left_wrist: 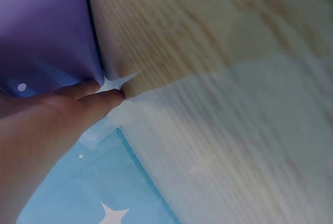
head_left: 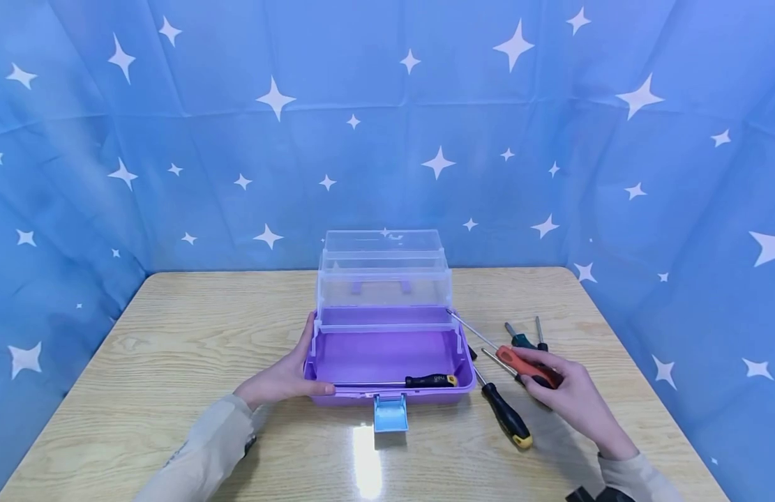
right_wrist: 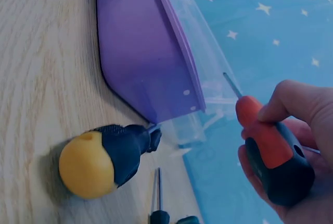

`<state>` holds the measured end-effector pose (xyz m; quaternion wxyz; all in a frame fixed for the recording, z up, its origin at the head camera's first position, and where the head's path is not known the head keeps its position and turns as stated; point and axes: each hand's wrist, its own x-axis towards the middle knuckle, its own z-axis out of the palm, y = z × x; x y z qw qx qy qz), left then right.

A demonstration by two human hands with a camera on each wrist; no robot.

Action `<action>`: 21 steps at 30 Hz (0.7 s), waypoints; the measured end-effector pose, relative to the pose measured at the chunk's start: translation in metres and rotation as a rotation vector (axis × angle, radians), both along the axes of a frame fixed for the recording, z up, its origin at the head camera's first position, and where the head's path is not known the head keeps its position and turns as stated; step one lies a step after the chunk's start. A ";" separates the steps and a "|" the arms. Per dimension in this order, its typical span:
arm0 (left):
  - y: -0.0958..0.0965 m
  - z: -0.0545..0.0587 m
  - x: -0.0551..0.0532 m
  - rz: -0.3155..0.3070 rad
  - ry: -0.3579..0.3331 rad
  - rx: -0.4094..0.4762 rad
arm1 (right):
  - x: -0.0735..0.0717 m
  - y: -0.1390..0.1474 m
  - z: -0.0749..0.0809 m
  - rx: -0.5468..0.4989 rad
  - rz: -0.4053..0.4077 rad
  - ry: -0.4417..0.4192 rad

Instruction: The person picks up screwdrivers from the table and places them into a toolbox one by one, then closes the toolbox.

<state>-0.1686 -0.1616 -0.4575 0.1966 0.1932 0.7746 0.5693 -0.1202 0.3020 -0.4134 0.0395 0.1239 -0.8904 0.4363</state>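
A purple toolbox [head_left: 387, 357] stands with its clear tiered lid raised. My left hand [head_left: 282, 380] grips its left front corner, thumb over the front rim and fingers along the side wall; fingertips [left_wrist: 109, 99] show in the left wrist view. Inside the box, along its front, lies a black screwdriver [head_left: 430, 381] with a yellow end. My right hand [head_left: 572, 394] holds a red-and-black screwdriver [right_wrist: 268, 153] by its handle, to the right of the box. Its shaft points up and left toward the box. A larger black-and-yellow screwdriver [head_left: 505, 411] lies on the table below that hand.
A green-handled screwdriver [head_left: 522, 340] and a small dark-handled one [head_left: 541, 346] lie farther back on the right. Another shaft [head_left: 501, 364] shows under the right hand. A blue latch [head_left: 390, 414] hangs open at the box front. Starry blue cloth [head_left: 362, 153] surrounds the wooden table [head_left: 192, 328].
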 end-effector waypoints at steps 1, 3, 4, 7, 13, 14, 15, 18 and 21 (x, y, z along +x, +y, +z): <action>0.000 0.000 0.000 0.001 0.001 -0.001 | 0.000 -0.001 0.000 -0.005 0.012 0.002; 0.000 0.000 0.000 0.002 0.003 -0.003 | 0.000 -0.002 0.000 -0.015 0.029 0.005; 0.000 0.000 0.001 0.003 0.003 -0.003 | 0.000 -0.003 0.000 -0.020 0.036 0.008; 0.000 0.001 0.001 0.006 0.002 -0.007 | 0.001 -0.006 0.001 -0.026 0.054 0.008; 0.001 0.002 0.002 0.013 -0.004 -0.018 | 0.001 -0.013 0.004 -0.004 0.084 0.030; 0.001 0.002 0.002 0.015 -0.004 -0.022 | 0.001 -0.014 0.005 0.000 0.088 0.034; 0.001 0.002 0.002 0.015 -0.005 -0.023 | 0.001 -0.015 0.005 0.002 0.093 0.036; 0.001 0.002 0.001 0.011 -0.008 -0.011 | -0.001 -0.018 0.007 0.015 0.107 0.041; 0.001 0.002 0.001 0.007 -0.011 -0.001 | -0.003 -0.022 0.008 0.022 0.122 0.028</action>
